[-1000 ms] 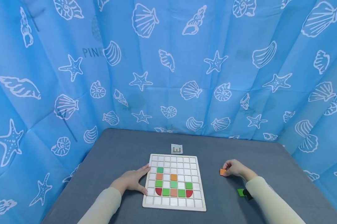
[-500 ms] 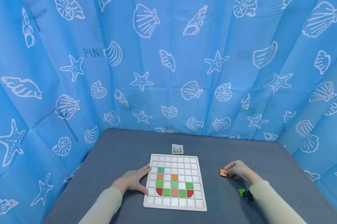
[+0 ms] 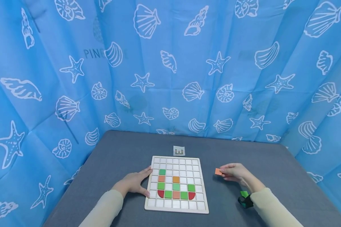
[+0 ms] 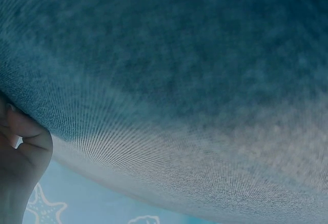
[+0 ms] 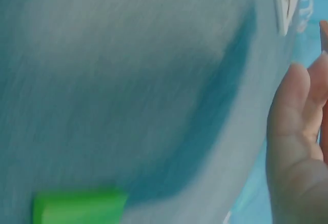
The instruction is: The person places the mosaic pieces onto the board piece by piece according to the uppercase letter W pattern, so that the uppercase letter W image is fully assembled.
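Observation:
Between its thumb and fingers, my right hand (image 3: 235, 172) pinches an orange square tile (image 3: 218, 171), held above the table to the right of the board. The white grid board (image 3: 174, 213) lies flat. Several green, orange and mint square tiles sit in its cells, along with two red rounded-corner tiles, such as the red one (image 3: 160, 193) at lower left. My left hand (image 3: 134, 182) rests at the board's left edge with thumb and fingers spread. In the left wrist view only part of that hand (image 4: 25, 152) shows at the left edge, beside the dark cloth.
A small patterned card (image 3: 179, 151) lies just behind the board. Close to my right wrist a green tile (image 3: 244, 193) lies on the grey table (image 3: 125, 145), partly covered by a black strap. A blue curtain (image 3: 170, 78) with shell prints hangs behind the table.
My right hand has moved left towards the board with the orange tile pinched in it, and the tile has lifted. The left hand and the board have stayed in place.

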`<state>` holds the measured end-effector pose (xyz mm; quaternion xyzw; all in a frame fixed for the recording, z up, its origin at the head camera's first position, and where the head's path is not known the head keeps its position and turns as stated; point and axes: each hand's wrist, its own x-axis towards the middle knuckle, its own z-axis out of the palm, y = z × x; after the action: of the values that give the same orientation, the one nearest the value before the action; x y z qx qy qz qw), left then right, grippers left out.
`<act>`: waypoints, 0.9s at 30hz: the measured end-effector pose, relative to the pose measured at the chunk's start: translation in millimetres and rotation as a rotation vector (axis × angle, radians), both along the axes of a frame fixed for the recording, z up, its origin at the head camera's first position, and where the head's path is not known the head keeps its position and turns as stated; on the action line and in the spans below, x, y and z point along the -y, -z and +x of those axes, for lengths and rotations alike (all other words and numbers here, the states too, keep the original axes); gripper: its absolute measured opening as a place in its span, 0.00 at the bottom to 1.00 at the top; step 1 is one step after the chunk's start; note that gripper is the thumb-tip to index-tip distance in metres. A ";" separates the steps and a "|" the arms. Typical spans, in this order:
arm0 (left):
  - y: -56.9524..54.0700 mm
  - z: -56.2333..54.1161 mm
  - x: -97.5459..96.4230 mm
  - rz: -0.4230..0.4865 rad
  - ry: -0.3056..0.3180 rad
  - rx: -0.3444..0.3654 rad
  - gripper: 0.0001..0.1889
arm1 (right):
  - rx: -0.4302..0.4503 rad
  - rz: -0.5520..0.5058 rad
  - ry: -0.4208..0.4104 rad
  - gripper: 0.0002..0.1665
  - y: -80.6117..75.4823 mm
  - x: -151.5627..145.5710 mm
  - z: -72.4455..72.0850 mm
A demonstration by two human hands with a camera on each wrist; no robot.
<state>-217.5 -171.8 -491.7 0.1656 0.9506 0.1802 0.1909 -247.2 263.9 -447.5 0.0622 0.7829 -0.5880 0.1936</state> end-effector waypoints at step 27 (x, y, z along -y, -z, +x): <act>-3.1 0.9 -0.2 -0.022 -0.009 0.009 0.56 | -0.059 0.159 0.012 0.08 13.9 81.2 11.9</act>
<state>-216.6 -171.6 -488.6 0.1584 0.9523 0.1715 0.1963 -235.3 182.8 -461.4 0.0648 0.8321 -0.5266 0.1616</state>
